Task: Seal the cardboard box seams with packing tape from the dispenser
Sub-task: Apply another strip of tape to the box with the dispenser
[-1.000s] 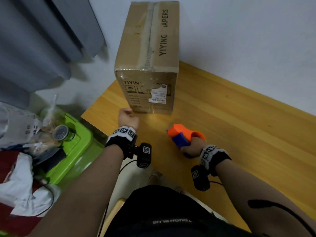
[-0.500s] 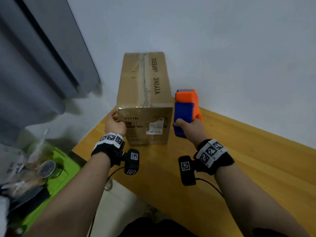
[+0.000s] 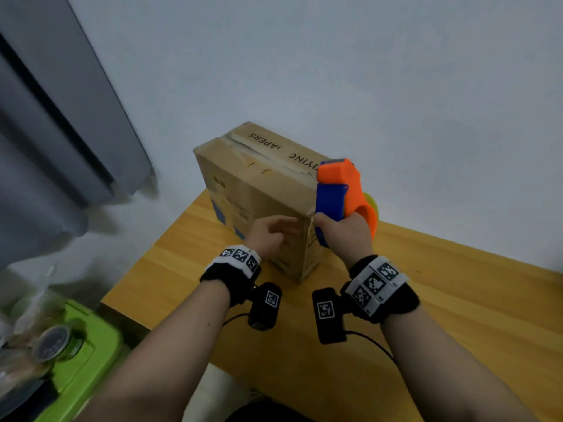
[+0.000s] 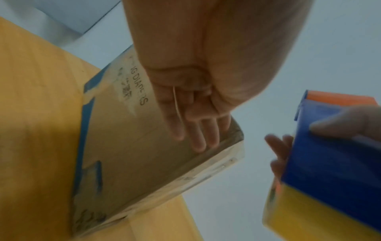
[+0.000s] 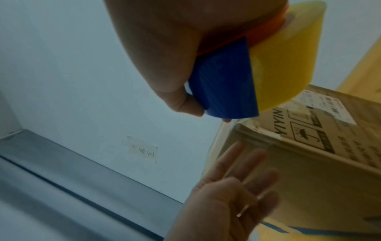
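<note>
**Box on the table, dispenser held at its near corner**

The cardboard box (image 3: 259, 205) stands on the wooden table (image 3: 457, 300), turned corner-on to the person, its far end close to the pale wall (image 3: 365, 71). A strip of old tape runs along its top seam; the print beside it is partly cut off by the dispenser. The side print is blurred in the head view, and in the left wrist view the palm covers part of it.

The left hand (image 3: 271, 236) lies against the box's side face with fingers (image 4: 198, 140) straight and close together, their tips near the upper edge. How firmly they press cannot be told, and the hand is smeared by motion blur.

The right hand (image 3: 344, 236) is curled round the tape dispenser (image 3: 338, 190), an orange body with a blue plate, held above the box's near upper corner. The yellowish tape roll (image 5: 288, 57) shows plainly only in the wrist views; from the head it peeps out behind the orange shell. Whether the dispenser touches the box cannot be made out, and its cutting edge is too small to read.

At the left, a grey curtain (image 3: 61, 132) hangs, and a green bin (image 3: 88, 354) with blurred contents is cut off by the frame.
</note>
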